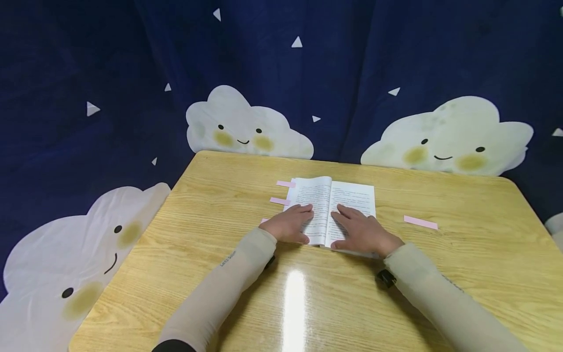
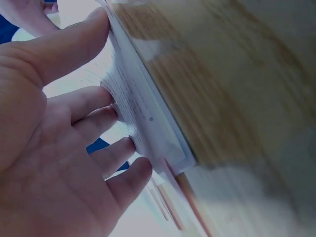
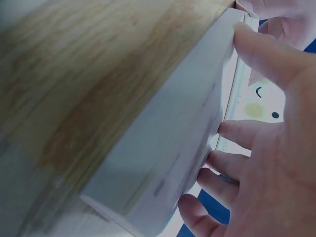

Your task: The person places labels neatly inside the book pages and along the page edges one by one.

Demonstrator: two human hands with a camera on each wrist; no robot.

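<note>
Book (image 1: 322, 208) lies open mid-frame, fold (image 1: 328, 215) running vertically, left hand (image 1: 288, 225) and right hand (image 1: 362, 232) resting spread-fingered atop, pink strips (image 1: 279, 201) jutting left.

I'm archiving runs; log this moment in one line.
left hand: on left page | right hand: on right page | book: open on table

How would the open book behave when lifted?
The book would probably flop, since its pages curve. It might flip closed without the left hand and right hand resting on it. The pink strips jutting out on the left could catch.
</note>
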